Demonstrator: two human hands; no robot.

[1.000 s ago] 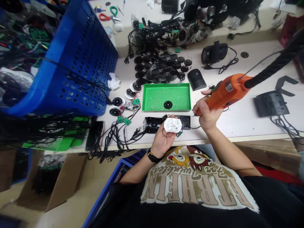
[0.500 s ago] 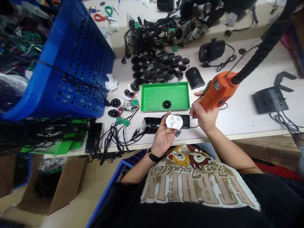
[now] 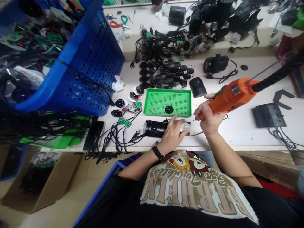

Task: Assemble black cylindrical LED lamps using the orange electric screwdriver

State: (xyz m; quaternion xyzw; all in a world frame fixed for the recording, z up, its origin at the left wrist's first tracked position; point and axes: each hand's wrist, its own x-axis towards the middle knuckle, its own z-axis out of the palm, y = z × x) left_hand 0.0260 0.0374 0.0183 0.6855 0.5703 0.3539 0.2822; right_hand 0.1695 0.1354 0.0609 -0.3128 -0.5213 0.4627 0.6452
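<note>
My left hand [image 3: 173,133] lies palm down near the table's front edge, its fingers closed round a small white lens plate [image 3: 185,127] that rests against a black housing [image 3: 155,128]. My right hand [image 3: 209,117] is wrapped round the grip of an orange electric screwdriver [image 3: 231,95], held tilted just right of the plate, its tip near the plate. A black coiled cable [image 3: 280,73] runs from the tool up to the right. Just beyond my hands sits a green perforated tray [image 3: 180,102] with one black disc [image 3: 168,109] in it.
A big blue basket [image 3: 78,69] of parts leans at the left. Small green circuit boards [image 3: 123,121] with wires and black cords lie left of the housing. Several black discs [image 3: 163,71], black lamp bodies [image 3: 215,64] and a grey bracket part [image 3: 268,114] crowd the table behind and right.
My left hand has turned over and lowered the white plate from palm-up in the air onto the black housing. The screwdriver stays in my right hand, tilted flatter.
</note>
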